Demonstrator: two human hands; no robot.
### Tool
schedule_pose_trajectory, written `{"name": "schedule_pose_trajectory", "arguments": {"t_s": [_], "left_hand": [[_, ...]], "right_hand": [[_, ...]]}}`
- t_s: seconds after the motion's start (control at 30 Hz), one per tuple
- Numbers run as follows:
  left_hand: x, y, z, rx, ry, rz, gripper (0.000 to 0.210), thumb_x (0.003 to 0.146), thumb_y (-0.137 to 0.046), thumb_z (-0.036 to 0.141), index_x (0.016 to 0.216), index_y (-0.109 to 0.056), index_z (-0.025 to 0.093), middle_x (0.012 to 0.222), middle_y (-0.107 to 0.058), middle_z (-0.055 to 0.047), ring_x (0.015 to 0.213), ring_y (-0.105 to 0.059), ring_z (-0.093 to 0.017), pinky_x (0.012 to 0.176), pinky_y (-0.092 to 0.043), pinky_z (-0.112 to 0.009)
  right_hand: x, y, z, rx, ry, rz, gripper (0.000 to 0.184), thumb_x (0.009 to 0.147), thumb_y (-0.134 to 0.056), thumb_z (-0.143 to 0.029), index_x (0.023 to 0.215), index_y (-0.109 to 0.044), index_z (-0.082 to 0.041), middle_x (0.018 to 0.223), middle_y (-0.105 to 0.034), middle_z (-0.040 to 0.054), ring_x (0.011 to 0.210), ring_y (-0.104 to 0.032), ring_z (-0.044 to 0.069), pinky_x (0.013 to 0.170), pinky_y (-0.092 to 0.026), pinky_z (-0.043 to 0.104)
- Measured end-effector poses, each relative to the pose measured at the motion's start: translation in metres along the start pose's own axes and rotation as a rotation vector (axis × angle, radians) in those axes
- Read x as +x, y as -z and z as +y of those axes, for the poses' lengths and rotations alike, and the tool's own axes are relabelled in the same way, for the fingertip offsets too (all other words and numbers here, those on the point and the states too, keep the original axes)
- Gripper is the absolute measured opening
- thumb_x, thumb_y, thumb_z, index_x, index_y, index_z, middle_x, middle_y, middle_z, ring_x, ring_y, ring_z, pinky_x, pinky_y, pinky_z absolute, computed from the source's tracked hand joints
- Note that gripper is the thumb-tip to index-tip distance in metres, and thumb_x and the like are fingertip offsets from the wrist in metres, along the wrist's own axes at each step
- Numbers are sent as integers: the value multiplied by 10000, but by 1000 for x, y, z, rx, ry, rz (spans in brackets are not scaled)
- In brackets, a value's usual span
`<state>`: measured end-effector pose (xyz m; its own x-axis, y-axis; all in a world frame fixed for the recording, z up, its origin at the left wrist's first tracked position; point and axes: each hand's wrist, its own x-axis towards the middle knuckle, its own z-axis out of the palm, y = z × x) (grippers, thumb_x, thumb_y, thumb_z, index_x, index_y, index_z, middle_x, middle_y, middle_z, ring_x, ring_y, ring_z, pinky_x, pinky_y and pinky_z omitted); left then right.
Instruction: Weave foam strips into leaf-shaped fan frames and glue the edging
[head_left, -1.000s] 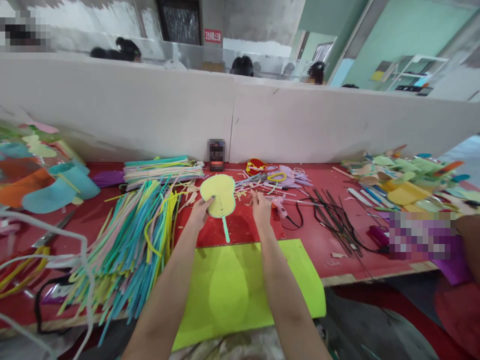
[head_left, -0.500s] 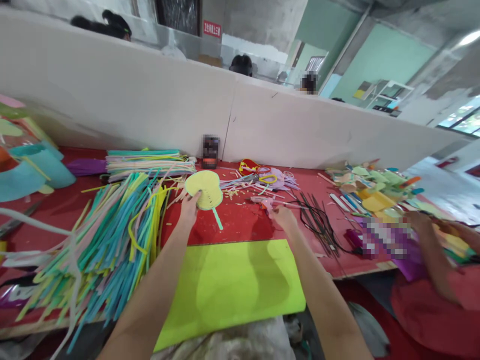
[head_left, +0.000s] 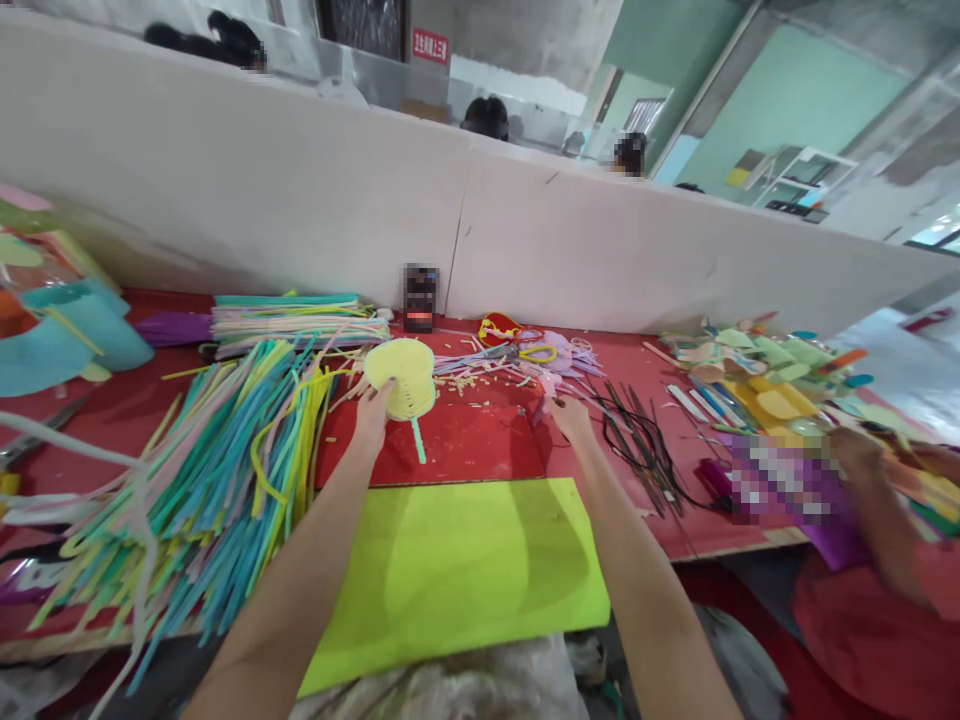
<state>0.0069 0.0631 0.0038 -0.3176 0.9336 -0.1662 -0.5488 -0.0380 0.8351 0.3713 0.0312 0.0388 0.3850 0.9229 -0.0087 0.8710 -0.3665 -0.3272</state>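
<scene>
My left hand (head_left: 372, 412) is closed on the lower left edge of a pale yellow fan-shaped piece (head_left: 405, 372). Its thin green handle (head_left: 418, 440) points down toward the red tabletop. On the other side, my right hand (head_left: 571, 416) has its fingers wrapped round a pink glue gun (head_left: 547, 384), partly hidden by the hand. Beyond the hands lie yellow-handled scissors (head_left: 537, 353) and small cut scraps (head_left: 472, 383). A bright yellow-green sheet (head_left: 472, 570) covers the near table edge between my forearms.
Coloured fuzzy strips (head_left: 202, 490) heap up at left, with a neat bundle (head_left: 300, 322) behind. A dark phone-like object (head_left: 420, 300) leans on the white partition (head_left: 300, 180). Dark rods (head_left: 634, 440) and black cable lie right. A co-worker's hand (head_left: 859, 465) works near a purple bag (head_left: 832, 535).
My left hand and the fan-shaped piece have shifted slightly left. The glue gun has tilted in my right hand, and that hand has risen a little. The view has shifted slightly.
</scene>
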Motion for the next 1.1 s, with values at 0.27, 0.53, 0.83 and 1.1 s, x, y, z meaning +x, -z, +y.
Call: {"name": "schedule_pose_trajectory", "arguments": {"t_s": [0.27, 0.53, 0.83, 1.1], "left_hand": [[-8, -7, -6, 96, 16, -11, 358, 652, -720, 266, 986, -659, 154, 1061, -683, -94, 970, -648, -208, 897, -502, -359], [-42, -22, -21, 227, 22, -253, 463, 588, -768, 350, 982, -667, 130, 993, -702, -99, 937, -646, -232, 877, -494, -379], [-34, -13, 7, 480, -92, -336, 574, 630, -734, 280, 1160, -566, 138, 974, -689, -105, 873, -648, -218, 815, -508, -362], [-42, 23, 29, 969, -192, -240, 678, 621, -725, 229, 1259, -505, 169, 836, -662, -78, 756, -630, -212, 800, -482, -372]], "right_hand": [[-13, 0, -26, 17, -35, 210, 431, 871, -403, -415, 1087, -598, -97, 1203, -531, 234, 1086, -533, 284, 856, -403, 352], [-61, -53, -126, 939, 220, -100, 463, 820, -392, -551, 860, -633, -158, 835, -668, 64, 777, -588, 187, 678, -452, 274], [-72, -68, -125, 1146, 146, -367, 411, 693, -576, -512, 862, -616, -140, 817, -671, 49, 667, -574, 146, 565, -458, 249], [-86, -72, -134, 908, 180, -403, 270, 688, -631, -448, 705, -548, -192, 624, -610, 13, 525, -545, 143, 474, -418, 253]]}}
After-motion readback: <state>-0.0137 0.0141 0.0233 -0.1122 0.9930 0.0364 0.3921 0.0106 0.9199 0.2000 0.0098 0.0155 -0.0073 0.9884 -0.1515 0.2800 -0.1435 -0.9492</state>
